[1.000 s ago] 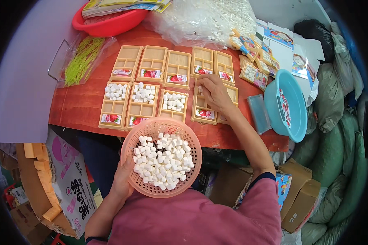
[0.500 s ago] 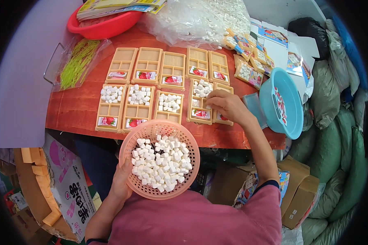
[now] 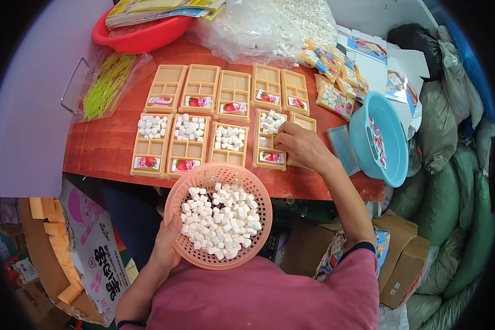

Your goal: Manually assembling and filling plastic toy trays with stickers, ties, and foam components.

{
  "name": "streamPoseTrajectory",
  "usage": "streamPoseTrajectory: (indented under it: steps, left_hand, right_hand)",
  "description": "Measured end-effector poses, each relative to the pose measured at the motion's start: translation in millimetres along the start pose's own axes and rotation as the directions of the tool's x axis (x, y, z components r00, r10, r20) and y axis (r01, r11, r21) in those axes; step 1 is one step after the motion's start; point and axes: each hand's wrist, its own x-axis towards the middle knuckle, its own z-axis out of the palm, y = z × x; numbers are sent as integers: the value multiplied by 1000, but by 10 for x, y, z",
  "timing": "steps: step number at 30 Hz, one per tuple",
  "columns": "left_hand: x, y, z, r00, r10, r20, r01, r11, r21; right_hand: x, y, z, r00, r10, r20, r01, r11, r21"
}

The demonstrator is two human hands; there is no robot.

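My left hand [image 3: 168, 241] grips the rim of a pink perforated plastic basket [image 3: 264, 206] heaped with white marshmallows [image 3: 223, 223], tipped slightly below the table edge. Over the front row of beige compartment trays, my right hand [image 3: 302, 144] has its fingers curled together at the fourth tray [image 3: 261, 159]; what they hold, if anything, is hidden. That tray has marshmallows [image 3: 271, 121] in its large compartment and a red-and-white strawberry sachet [image 3: 271, 158] in a small one. The fifth tray [image 3: 305, 122] lies partly under my hand. Marshmallows also fill the three trays to the left.
Behind is a row of trays [image 3: 202, 74] with sachets. A blue basin [image 3: 400, 137] of sachets stands right, beside packed trays [image 3: 335, 100]. A large clear bag [image 3: 247, 33] of white pieces, a red basin [image 3: 143, 44] and yellow-green strips [image 3: 109, 85] lie at the back. Boxes flank me below.
My right hand has shifted slightly left and down over the fourth tray. A marshmallow seen in that tray's small compartment no longer shows. The basket has moved a little to the right.
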Motion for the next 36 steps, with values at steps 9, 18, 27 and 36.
streamPoseTrajectory:
  steps: [9,18,27,36]
  left_hand:
    - [63,40,76,1000,1,28,-1,1000,8]
    - [234,133,139,998,-9,60,7,999,32]
    - [352,45,184,980,31,197,-62,986,157]
    - [176,35,234,989,-65,136,61,997,38]
  right_hand:
    - [191,107,10,945,142,-294,-81,974,212]
    - [200,-531,-377,937,246,-248,-129,904,408]
    - [224,-1454,154,993,-117,-30,121,959,256]
    - [137,-1573,211,879,-442,178,271,770,577]
